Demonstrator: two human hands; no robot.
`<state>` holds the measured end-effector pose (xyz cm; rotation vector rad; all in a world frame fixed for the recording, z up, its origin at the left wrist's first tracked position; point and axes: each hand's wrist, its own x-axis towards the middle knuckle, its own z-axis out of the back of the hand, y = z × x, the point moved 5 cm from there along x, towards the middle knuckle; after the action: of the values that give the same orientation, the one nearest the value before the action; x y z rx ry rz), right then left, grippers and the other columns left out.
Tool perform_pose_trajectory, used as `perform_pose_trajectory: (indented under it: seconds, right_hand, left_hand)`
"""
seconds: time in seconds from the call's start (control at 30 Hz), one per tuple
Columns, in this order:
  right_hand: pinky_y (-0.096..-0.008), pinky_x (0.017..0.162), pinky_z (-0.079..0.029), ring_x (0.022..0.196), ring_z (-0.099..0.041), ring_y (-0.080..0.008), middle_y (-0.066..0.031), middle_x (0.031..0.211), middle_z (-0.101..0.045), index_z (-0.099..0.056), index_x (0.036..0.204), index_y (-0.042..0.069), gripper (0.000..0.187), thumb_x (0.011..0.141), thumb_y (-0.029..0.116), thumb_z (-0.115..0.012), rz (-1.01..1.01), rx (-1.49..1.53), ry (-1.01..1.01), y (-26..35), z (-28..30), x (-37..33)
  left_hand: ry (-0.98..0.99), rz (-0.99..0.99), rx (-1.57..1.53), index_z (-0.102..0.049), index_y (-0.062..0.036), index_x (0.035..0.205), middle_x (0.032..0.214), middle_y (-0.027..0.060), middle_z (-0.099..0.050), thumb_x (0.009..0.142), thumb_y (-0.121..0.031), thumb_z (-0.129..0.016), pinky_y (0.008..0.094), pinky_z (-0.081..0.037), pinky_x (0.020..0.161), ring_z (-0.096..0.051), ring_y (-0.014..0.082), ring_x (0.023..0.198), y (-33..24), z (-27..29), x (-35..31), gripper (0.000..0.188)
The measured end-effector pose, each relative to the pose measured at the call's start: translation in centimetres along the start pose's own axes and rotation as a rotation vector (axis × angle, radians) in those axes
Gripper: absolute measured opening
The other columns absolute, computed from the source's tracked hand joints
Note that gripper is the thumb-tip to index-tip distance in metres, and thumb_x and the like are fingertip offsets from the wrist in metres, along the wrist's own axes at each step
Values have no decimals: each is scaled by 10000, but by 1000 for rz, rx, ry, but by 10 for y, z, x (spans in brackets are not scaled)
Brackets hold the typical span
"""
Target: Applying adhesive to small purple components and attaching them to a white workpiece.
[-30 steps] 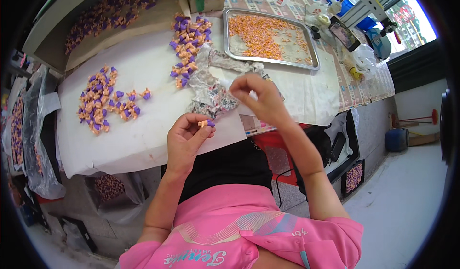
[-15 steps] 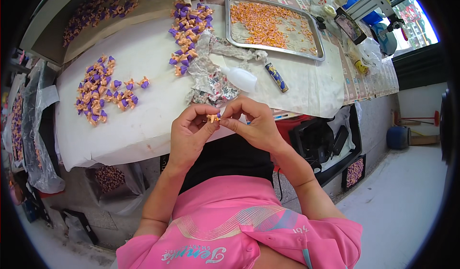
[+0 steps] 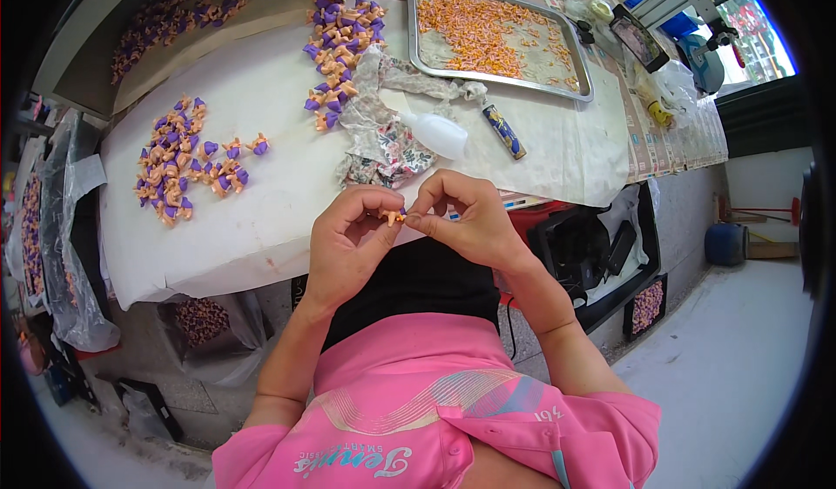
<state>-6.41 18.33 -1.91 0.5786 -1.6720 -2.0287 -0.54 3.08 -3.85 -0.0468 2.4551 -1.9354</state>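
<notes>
In front of my waist, at the near edge of the table, both hands meet over a tiny peach, purple and orange figure piece (image 3: 394,217). My left hand (image 3: 353,238) pinches it between thumb and fingers from the left. From the other side, the thumb and forefinger of my right hand (image 3: 468,221) close on its right end. Fingertips hide part of the piece. Left of the hands lies a loose pile of similar peach and purple figure pieces (image 3: 171,162), and a second heap (image 3: 342,49) stretches toward the back.
A metal tray (image 3: 505,80) of small orange and pink parts stands at the back. A crumpled floral cloth (image 3: 383,145), a white squeeze bottle (image 3: 440,135) and a dark patterned tube (image 3: 504,132) lie before it. A phone on a stand (image 3: 639,40) is at right.
The small piece has turned slightly between my fingertips and sits a little further right. Both hands stay in nearly the same place.
</notes>
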Motion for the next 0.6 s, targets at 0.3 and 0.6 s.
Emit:
perform_pose_trajectory:
  seconds: [0.3,0.6]
  right_hand:
    - [-217,587,-417,685,-558,-57,-1,758,-625,-603,760,31,151,770,34,-753,62,-119,-34,6,-4,1]
    - [-224,584,-411,670,-553,-72,-1,738,-610,-575,725,39,183,757,33,-755,65,-157,-34,10,-8,1]
  left_hand:
    - [-37,-40,45,-612,25,992,1066,81,-587,803,96,-619,237,-501,814,-592,114,932,3,0,1,202]
    - [-14,-28,39,-614,19,955,1046,85,-603,789,106,-613,237,-498,814,-597,114,927,5,4,-1,187]
